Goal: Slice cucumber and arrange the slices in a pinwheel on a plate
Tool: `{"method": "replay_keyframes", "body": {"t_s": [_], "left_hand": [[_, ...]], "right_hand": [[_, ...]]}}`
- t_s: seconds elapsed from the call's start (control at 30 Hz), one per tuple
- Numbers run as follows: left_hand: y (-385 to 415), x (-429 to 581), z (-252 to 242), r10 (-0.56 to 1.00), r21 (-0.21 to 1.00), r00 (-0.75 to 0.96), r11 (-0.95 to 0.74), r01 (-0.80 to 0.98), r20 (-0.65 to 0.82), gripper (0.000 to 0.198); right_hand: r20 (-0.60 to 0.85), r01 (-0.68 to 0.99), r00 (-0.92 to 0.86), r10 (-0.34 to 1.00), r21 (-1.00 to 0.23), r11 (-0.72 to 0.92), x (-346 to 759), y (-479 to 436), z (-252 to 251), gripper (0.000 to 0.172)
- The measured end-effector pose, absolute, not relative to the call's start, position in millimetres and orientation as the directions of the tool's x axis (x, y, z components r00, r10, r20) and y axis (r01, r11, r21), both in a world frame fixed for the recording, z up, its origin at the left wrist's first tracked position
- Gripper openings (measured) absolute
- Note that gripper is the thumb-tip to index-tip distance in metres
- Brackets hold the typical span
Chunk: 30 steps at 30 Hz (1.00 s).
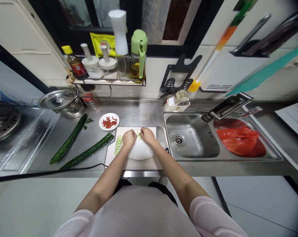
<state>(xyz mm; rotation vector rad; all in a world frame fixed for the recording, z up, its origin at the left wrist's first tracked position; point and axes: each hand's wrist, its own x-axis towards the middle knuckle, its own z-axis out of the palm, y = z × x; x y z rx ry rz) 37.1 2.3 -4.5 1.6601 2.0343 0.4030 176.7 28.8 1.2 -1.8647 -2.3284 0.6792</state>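
A white plate (140, 153) lies on the pale cutting board (110, 159) in front of me. Over its far part, my left hand (129, 138) is closed with its fingers curled; what they hold, if anything, is hidden. Facing it, my right hand (148, 135) pinches at thin cucumber slices (139, 135) near the plate's far rim. To the left, a row of overlapping cucumber slices (118, 145) rests on the board. A wide-bladed knife (161, 136) lies along the board's right side.
Two long cucumbers (89, 152) lie left on the steel counter. Behind are a small dish (102, 118) of chopped red pieces, a lidded pot (73, 110) and a jar (91, 102). The sink (192, 141) is right, with a red plastic bag (237, 140). A black cable (84, 168) crosses the front edge.
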Motion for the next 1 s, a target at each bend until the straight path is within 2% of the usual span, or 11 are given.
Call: {"method": "replay_keyframes", "body": {"t_s": [0.3, 0.43, 0.67, 1.0], "left_hand": [[0, 40, -4, 0.987, 0.484, -0.101, 0.148, 0.862, -0.121, 0.020], [1, 45, -5, 0.992, 0.495, -0.055, 0.103, 0.862, -0.111, 0.014], [5, 46, -9, 0.989, 0.476, -0.067, 0.123, 0.871, -0.132, 0.010], [6, 44, -12, 0.988, 0.488, -0.081, 0.134, 0.863, -0.129, 0.016]], "right_hand": [[-0.208, 0.944, -0.260, 0.943, -0.261, 0.203, 173, 22, 6, 0.025], [-0.208, 0.945, -0.270, 0.940, -0.242, 0.218, 172, 22, 7, 0.025], [-0.216, 0.955, -0.222, 0.951, -0.246, 0.167, 178, 18, 8, 0.026], [-0.204, 0.965, -0.168, 0.964, -0.236, 0.118, 187, 15, 3, 0.025]]}}
